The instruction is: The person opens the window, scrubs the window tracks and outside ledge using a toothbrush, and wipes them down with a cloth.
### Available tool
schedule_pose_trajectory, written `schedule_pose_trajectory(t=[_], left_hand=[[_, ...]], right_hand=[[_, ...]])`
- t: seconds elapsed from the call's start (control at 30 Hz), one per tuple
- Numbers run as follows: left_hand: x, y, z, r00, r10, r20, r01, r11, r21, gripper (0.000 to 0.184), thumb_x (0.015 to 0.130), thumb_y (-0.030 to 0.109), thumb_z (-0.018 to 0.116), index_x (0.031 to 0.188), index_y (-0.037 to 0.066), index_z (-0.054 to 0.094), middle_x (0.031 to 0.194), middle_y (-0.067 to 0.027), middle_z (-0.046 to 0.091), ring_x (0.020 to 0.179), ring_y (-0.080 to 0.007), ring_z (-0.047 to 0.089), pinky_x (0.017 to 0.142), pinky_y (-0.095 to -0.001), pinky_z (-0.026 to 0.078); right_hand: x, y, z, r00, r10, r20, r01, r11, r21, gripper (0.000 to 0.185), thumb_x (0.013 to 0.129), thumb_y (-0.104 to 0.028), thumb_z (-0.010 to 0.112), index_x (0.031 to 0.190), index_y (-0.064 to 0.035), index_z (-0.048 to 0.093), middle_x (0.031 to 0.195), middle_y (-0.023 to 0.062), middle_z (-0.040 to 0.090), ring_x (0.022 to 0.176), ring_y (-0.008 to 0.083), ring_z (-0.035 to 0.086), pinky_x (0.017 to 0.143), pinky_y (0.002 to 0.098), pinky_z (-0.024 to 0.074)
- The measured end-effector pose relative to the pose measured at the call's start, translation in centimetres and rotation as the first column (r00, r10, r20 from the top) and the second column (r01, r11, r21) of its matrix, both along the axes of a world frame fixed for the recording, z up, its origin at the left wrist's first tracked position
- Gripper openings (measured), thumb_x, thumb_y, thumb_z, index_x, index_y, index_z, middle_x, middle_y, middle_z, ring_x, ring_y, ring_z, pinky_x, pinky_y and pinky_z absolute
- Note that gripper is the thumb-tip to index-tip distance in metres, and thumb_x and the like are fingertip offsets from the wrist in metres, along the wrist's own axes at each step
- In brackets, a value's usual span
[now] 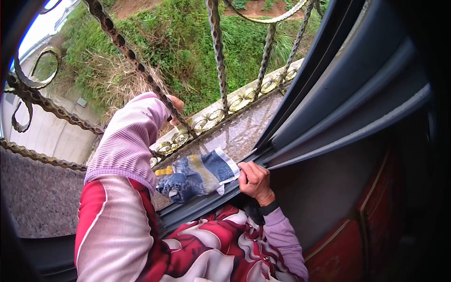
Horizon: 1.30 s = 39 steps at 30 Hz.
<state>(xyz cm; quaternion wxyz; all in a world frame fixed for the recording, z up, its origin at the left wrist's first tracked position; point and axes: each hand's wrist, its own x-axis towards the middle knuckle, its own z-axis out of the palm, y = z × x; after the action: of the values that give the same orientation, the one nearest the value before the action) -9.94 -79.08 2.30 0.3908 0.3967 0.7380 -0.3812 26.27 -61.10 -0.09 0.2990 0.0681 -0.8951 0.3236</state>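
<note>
My left arm, in a pink striped sleeve cover, stretches out over the sill to the metal railing [136, 63]. Only part of my left hand [176, 104] shows beside a twisted bar, and its fingers are mostly hidden by the bar and the sleeve. My right hand [255, 181] is closed with curled fingers on the window frame [265, 157], by the lower track. Just left of it, a crumpled blue, white and yellow cloth [199, 171] lies across the stone sill [239, 124] and the track, its white edge near my right fingertips.
Scrolled ironwork [35, 94] runs along the outer edge of the ledge. Beyond it lie a green slope [183, 51] and a pale paved strip [47, 127] below. Dark window panels [347, 89] stand at the right, with red panels [336, 251] lower down.
</note>
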Motion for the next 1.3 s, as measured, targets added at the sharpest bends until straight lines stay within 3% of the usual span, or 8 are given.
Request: schedule_pose_trajectory(t=[0.37,0.5,0.63,0.73,1.0,1.1,1.23,1.3], left_hand=[[0.8,3.4,1.4,0.917,0.302,0.262,-0.395,0.785,0.478,0.015,0.068,0.016,0.072,0.082,0.013,0.074,0.072,-0.0039,0.068,0.067,-0.0153,0.065,0.057,-0.0314,0.052],[-5.9,-4.0,-4.4,0.972,0.103,0.211,-0.150,0.963,0.224,0.034,0.063,0.023,0.079,0.091,0.005,0.072,0.084,-0.0099,0.069,0.083,-0.0235,0.066,0.070,-0.0382,0.053],[-15.2,-7.1,-12.5,0.726,0.082,0.683,-0.136,0.990,0.027,0.041,0.059,0.025,0.082,0.093,0.003,0.072,0.093,-0.0139,0.069,0.094,-0.0275,0.064,0.079,-0.0424,0.051],[-1.8,-0.3,-2.3,0.999,-0.001,-0.053,0.009,0.988,0.156,0.032,0.062,0.025,0.080,0.086,0.005,0.073,0.080,-0.0112,0.069,0.078,-0.0265,0.067,0.071,-0.0353,0.054],[-0.4,1.8,1.2,0.956,0.216,0.196,-0.287,0.815,0.504,0.019,0.066,0.019,0.076,0.083,0.012,0.075,0.071,-0.0041,0.069,0.067,-0.0157,0.065,0.061,-0.0314,0.051],[-5.3,-3.0,-4.9,0.902,0.090,0.423,-0.211,0.945,0.249,0.024,0.068,0.021,0.078,0.089,0.013,0.075,0.073,-0.0033,0.069,0.067,-0.0146,0.064,0.060,-0.0311,0.051],[-13.8,-6.1,-9.8,0.492,-0.420,0.763,-0.206,0.795,0.570,0.023,0.067,0.019,0.076,0.089,0.014,0.075,0.072,-0.0037,0.070,0.066,-0.0140,0.065,0.059,-0.0311,0.052],[-1.0,0.5,2.3,0.979,0.149,0.143,-0.196,0.889,0.414,0.019,0.067,0.018,0.074,0.085,0.012,0.075,0.069,-0.0044,0.069,0.064,-0.0148,0.064,0.056,-0.0303,0.051]], right_hand=[[-0.1,0.0,-0.1,1.000,0.000,0.000,0.000,1.000,0.008,0.022,0.067,0.002,0.057,0.088,-0.0039,0.061,0.072,0.0106,0.059,0.062,0.0300,0.061,0.055,0.0371,0.0486],[0.0,0.0,-0.1,1.000,-0.001,-0.001,0.001,1.000,0.009,0.022,0.067,0.002,0.057,0.088,-0.0037,0.061,0.072,0.0104,0.059,0.062,0.0298,0.061,0.055,0.0370,0.0487],[0.0,0.1,0.2,1.000,0.003,-0.008,-0.003,1.000,0.012,0.021,0.068,0.003,0.058,0.088,-0.0037,0.060,0.072,0.0104,0.059,0.063,0.0299,0.061,0.056,0.0371,0.0487],[0.2,-0.1,0.1,1.000,0.003,-0.008,-0.003,1.000,0.002,0.021,0.068,0.003,0.058,0.088,-0.0039,0.061,0.072,0.0104,0.059,0.063,0.0300,0.061,0.056,0.0373,0.0487],[0.0,0.1,0.0,1.000,0.003,0.005,-0.003,1.000,0.006,0.021,0.068,0.002,0.058,0.088,-0.0035,0.060,0.073,0.0107,0.059,0.064,0.0297,0.062,0.056,0.0373,0.0490],[0.0,0.0,-0.2,1.000,0.002,0.001,-0.002,1.000,-0.001,0.021,0.068,0.003,0.058,0.088,-0.0036,0.060,0.072,0.0106,0.059,0.064,0.0296,0.061,0.056,0.0373,0.0489],[0.0,0.1,0.0,1.000,-0.001,-0.002,0.001,1.000,0.011,0.021,0.068,0.003,0.057,0.088,-0.0038,0.061,0.071,0.0103,0.059,0.064,0.0295,0.061,0.056,0.0372,0.0488],[0.0,0.0,0.1,1.000,0.001,-0.001,-0.001,1.000,0.017,0.022,0.068,0.003,0.057,0.088,-0.0038,0.061,0.071,0.0102,0.059,0.064,0.0295,0.061,0.056,0.0371,0.0488]])
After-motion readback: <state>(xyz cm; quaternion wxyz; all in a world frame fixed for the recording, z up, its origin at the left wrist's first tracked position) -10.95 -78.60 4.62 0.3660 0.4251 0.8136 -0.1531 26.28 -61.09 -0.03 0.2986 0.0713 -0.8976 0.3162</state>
